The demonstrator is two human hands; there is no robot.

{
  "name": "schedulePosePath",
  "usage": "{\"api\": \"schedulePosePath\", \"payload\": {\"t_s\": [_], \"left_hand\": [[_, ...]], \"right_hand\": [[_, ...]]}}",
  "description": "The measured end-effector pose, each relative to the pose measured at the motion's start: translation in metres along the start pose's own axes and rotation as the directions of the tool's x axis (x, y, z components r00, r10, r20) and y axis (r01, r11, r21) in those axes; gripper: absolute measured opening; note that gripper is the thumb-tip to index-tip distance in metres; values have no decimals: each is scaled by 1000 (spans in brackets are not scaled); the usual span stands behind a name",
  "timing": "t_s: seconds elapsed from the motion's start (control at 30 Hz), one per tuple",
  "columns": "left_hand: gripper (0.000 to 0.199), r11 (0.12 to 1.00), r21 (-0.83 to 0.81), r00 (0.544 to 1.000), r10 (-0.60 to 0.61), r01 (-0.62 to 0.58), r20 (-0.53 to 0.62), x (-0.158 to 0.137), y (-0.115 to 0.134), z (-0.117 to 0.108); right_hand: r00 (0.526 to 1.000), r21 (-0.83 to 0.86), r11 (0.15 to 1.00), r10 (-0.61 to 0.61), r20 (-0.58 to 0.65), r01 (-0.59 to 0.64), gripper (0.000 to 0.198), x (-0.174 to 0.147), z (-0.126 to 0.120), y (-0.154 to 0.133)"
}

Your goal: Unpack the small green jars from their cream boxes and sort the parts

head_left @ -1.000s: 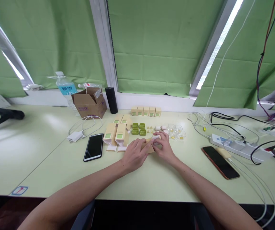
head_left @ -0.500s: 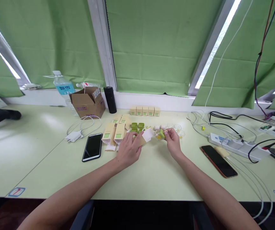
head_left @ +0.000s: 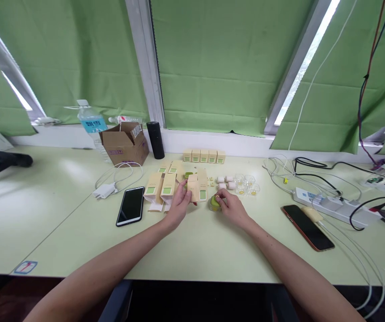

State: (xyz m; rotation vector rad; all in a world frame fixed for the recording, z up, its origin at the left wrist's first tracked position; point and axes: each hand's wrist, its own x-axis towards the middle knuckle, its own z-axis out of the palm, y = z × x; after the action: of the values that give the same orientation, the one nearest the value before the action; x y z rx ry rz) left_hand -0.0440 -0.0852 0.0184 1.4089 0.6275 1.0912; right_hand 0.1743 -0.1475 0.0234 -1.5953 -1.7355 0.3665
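My left hand [head_left: 179,205] is closed around a small cream cardboard box [head_left: 193,188] with a green label, held over the table. Beside it, the fingers of my right hand [head_left: 231,206] grip the top of a small clear cup with a green insert [head_left: 214,205], which appears to rest on the table. Several cream boxes [head_left: 168,185] with open flaps stand left of my left hand. Green pieces [head_left: 188,174] are mostly hidden behind the held box. To the right lie several pale pink cylinders [head_left: 222,186] and several clear cups [head_left: 247,183] with yellow bits inside.
A row of closed cream boxes [head_left: 204,155] stands at the back. On the left are a phone [head_left: 130,206], a charger [head_left: 104,191], a brown carton [head_left: 125,147], a water bottle [head_left: 95,127] and a black cylinder [head_left: 155,141]. Another phone [head_left: 308,227] and a power strip [head_left: 333,205] lie right.
The box in my left hand has turned from tilted, with its white flap pointing right, to more upright. My right hand has brought the cup with the green insert down and left.
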Motion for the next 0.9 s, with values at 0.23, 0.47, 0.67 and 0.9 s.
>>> {"api": "schedulePosePath", "payload": {"t_s": [0.23, 0.47, 0.67, 0.9], "left_hand": [[59, 952, -286, 991, -85, 111, 104, 0, -5, 3], [57, 944, -279, 972, -122, 176, 199, -5, -2, 7], [58, 960, -206, 960, -137, 189, 243, -8, 2, 10], [56, 998, -55, 964, 17, -3, 265, -13, 8, 7]], "right_hand": [[973, 122, 982, -122, -196, 147, 25, -1, -8, -6], [992, 509, 852, -96, -78, 122, 56, -7, -2, -21], [995, 640, 764, -96, -18, 85, 68, -9, -2, -27], [993, 631, 772, 5, -119, 72, 62, -2, 2, -16]]}}
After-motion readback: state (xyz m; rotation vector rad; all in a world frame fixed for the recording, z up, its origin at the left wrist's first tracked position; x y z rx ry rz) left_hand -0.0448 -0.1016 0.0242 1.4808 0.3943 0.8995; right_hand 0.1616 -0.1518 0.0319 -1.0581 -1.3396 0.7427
